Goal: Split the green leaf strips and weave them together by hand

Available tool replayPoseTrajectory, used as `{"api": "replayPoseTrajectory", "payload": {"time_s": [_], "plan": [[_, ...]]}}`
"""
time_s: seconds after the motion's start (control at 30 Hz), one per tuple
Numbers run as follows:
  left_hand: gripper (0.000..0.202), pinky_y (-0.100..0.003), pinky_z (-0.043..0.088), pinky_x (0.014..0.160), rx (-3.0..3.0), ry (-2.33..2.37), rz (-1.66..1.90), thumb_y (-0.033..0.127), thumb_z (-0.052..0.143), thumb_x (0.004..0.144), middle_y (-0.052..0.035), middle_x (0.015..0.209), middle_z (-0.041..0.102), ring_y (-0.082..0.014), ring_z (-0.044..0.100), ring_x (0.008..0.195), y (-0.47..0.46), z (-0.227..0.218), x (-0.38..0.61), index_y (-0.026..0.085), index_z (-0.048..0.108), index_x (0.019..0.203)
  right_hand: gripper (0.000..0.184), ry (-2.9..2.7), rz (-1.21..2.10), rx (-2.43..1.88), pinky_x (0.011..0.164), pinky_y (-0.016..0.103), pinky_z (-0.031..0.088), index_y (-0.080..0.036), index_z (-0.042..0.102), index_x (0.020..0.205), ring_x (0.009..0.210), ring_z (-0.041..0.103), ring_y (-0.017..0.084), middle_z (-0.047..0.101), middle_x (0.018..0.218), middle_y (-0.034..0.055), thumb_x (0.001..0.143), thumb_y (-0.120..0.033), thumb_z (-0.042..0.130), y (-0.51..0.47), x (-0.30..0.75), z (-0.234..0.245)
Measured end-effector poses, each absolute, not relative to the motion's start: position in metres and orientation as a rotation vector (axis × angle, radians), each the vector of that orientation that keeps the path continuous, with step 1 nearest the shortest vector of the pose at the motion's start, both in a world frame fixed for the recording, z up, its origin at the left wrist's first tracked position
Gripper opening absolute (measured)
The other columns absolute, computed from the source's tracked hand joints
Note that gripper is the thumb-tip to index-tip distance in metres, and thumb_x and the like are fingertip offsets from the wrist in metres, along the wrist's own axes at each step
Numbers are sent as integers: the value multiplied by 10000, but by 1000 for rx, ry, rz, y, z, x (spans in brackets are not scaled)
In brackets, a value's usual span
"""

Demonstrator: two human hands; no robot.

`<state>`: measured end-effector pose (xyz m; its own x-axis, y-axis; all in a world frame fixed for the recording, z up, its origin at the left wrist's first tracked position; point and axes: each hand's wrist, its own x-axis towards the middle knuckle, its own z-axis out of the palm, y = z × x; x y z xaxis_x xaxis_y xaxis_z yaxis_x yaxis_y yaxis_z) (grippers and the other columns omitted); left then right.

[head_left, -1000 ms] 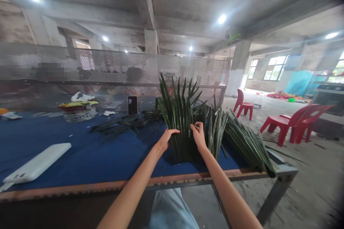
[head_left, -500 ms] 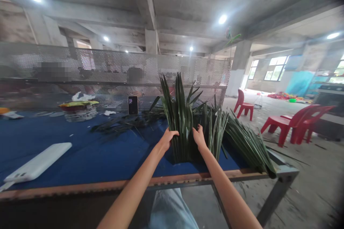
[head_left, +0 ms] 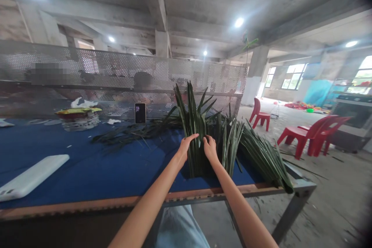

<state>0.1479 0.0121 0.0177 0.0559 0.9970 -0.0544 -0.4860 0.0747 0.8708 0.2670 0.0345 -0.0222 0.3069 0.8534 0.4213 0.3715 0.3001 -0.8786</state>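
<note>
A bundle of long green leaves (head_left: pixel 196 162) stands upright on the blue tabletop (head_left: pixel 122 178), its pointed tips spread at the top. My left hand (head_left: pixel 186 146) wraps round its left side, thumb lying across the front. On the other side my right hand (head_left: pixel 209 147) presses against the leaves with curled fingers, some of them hidden behind the bundle. Just right of my right hand stands another clump of leaves (head_left: pixel 232 143). A larger bundle of leaves (head_left: pixel 266 157) lies slanting over the table's right corner.
Loose dark leaves (head_left: pixel 122 135) lie behind my left hand. A phone (head_left: pixel 140 113) leans near the perforated metal screen (head_left: pixel 116 69). On the left are a white power bank (head_left: pixel 35 176) and a basket (head_left: pixel 81 122) with a yellow packet. Red chairs (head_left: pixel 305 133) stand on the floor at right.
My hands have come closer together round the upright bundle, squeezing it narrower. My right hand has moved left onto the leaves. The view has shifted slightly.
</note>
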Motion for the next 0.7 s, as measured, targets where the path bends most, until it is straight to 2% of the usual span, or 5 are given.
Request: {"api": "replayPoseTrajectory", "payload": {"time_s": [0.23,0.37,0.5,0.6,0.7], "plan": [[334,-282,515,544,922,914,1391,146,819,480,-51,625,673,-169,624,523,16,15,142,104,661,772,310,-1461,206,-978,936,338,404,-194,606,1070,1046,558,206,640,1086,87,922,-365,393,-27,284,19],[322,-316,518,502,909,982,1325,164,822,501,-38,581,649,-178,599,475,16,16,131,119,645,766,309,-1373,-176,-1506,802,338,433,-181,603,1082,943,605,232,657,1018,118,924,-242,345,-61,346,25],[293,-332,539,522,919,930,1277,137,803,517,-49,609,668,-195,625,504,17,17,127,120,653,768,238,-1682,-143,-2199,691,332,440,-138,682,872,853,668,273,688,892,182,862,-161,446,-62,392,11],[274,-346,556,557,909,897,1273,121,800,521,-51,622,678,-202,643,530,17,18,127,117,650,750,199,-1785,-170,-2302,674,327,452,-125,692,892,883,680,293,695,905,202,848,-219,523,-51,396,5],[246,-366,565,579,880,908,1280,104,789,533,-52,618,683,-211,650,540,16,23,123,119,652,737,178,-1822,-200,-2295,675,319,453,-120,690,919,899,680,297,698,929,204,795,-162,569,-41,392,7]]}}
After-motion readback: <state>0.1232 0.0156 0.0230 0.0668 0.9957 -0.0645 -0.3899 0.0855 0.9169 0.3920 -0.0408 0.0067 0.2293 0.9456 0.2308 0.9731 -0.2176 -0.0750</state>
